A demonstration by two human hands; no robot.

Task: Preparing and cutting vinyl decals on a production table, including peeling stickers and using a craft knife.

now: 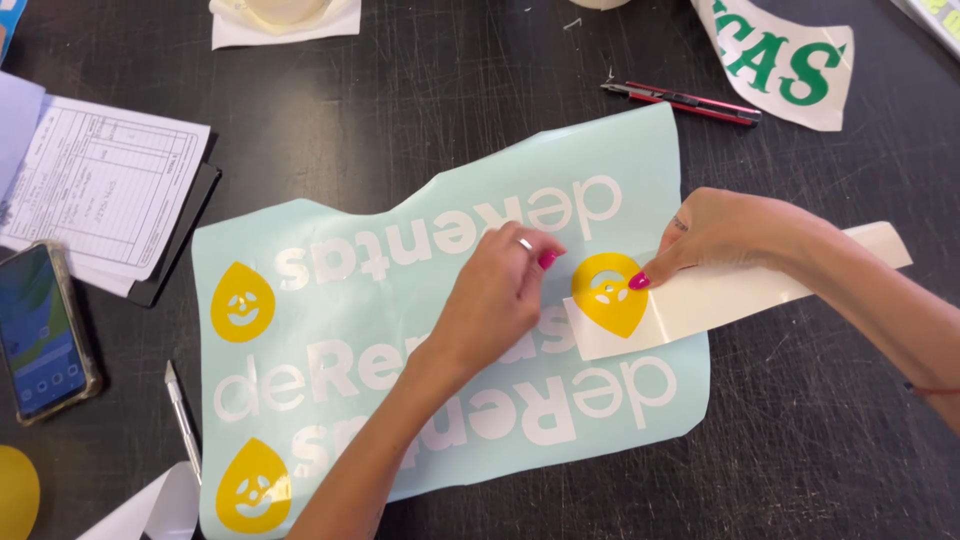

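At the far left of the dark desk (420,110) a phone (42,332) in a clear case lies face up, just below a printed form (100,185) resting on a black clipboard. A slim craft knife (182,420) lies near the left edge of a pale blue vinyl sheet (400,300), which carries white lettering and two yellow drop-shaped face stickers (242,302) down its left side. The left hand (495,300) rests on the middle of this sheet, fingers curled and pinched together near the upper left edge of a third yellow drop sticker (610,292); whether it grips anything there is hard to tell. That sticker sits on the left end of a white transfer strip (740,285) lying over the right part of the sheet. The right hand (725,232) presses a fingertip onto the strip just beside the sticker's right edge, holding it flat rather than grasping. Above, a red and black utility knife (680,102) lies near a white sheet with green letters (785,60). No containers are in view.
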